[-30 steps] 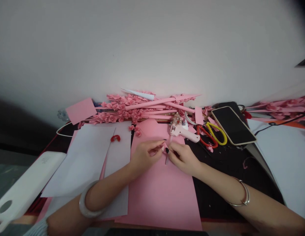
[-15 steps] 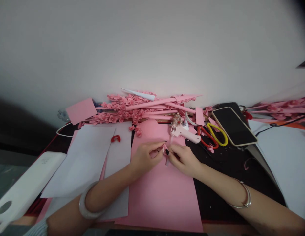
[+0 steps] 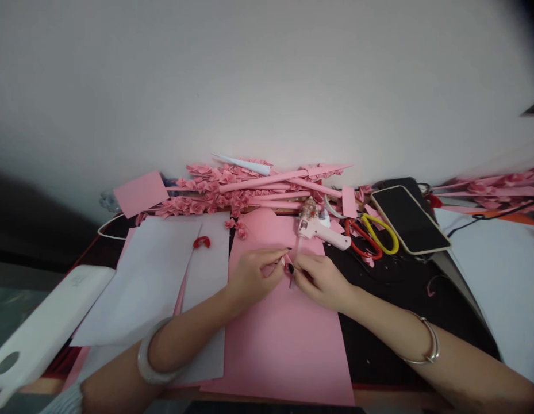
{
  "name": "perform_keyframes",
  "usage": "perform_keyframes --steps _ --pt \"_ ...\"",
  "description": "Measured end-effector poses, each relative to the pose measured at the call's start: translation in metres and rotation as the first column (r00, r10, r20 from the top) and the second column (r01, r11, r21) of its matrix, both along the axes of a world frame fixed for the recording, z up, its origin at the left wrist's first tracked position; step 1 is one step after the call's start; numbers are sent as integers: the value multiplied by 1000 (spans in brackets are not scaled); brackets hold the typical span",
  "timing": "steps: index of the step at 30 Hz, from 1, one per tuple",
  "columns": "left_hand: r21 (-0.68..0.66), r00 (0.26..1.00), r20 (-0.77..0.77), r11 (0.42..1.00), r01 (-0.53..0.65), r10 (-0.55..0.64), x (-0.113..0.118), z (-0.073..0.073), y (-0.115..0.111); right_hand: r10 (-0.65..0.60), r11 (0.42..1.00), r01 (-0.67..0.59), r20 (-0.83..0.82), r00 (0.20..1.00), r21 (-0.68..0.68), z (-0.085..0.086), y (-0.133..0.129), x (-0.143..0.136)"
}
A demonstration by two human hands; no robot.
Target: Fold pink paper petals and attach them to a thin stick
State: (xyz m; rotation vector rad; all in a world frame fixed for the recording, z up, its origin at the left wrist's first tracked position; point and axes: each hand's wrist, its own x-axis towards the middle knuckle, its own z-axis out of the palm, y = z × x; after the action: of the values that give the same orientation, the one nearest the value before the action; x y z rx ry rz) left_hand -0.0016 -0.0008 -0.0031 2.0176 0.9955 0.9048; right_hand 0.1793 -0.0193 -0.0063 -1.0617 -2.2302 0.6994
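Note:
My left hand (image 3: 256,275) and my right hand (image 3: 321,277) meet above a pink paper sheet (image 3: 288,339), fingertips pinched close together. Between them is a small pink paper piece (image 3: 287,260), gripped from both sides; its exact shape is mostly hidden by the fingers. A thin glue stick (image 3: 291,283) shows just under the right fingers, in line with the nozzle of a pale pink glue gun (image 3: 321,230) lying beyond them; I cannot tell whether the right hand touches it. Small pink paper flowers (image 3: 241,233) lie past my left hand.
Pink paper flower stems and rolled cones (image 3: 267,183) are heaped along the wall. Scissors with red and yellow handles (image 3: 390,244) and a phone (image 3: 411,221) lie to the right. White sheets (image 3: 141,282), a red curl (image 3: 202,242) and a long white device (image 3: 51,322) are at left.
Both hands stay in nearly the same place. The fingertips have shifted slightly around the small pink paper piece, with the right fingertips moving a little left and down.

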Motion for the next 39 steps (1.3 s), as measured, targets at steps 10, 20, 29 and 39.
perform_keyframes --steps 10,20,29,39 --pt "-61 996 72 997 -37 42 3 1 -2 -2 1000 2 -7 1000 8 0 1 0" --pt "-170 990 119 984 -49 70 4 -2 0 -16 1000 16 -18 1000 0 0 1 0" --pt "-279 974 208 960 -22 83 8 -3 0 -19 1000 20 -51 999 16 -2 2 0" --pt "-328 944 306 944 -16 122 8 -5 1 -67 997 68 -46 997 25 -2 1 0"
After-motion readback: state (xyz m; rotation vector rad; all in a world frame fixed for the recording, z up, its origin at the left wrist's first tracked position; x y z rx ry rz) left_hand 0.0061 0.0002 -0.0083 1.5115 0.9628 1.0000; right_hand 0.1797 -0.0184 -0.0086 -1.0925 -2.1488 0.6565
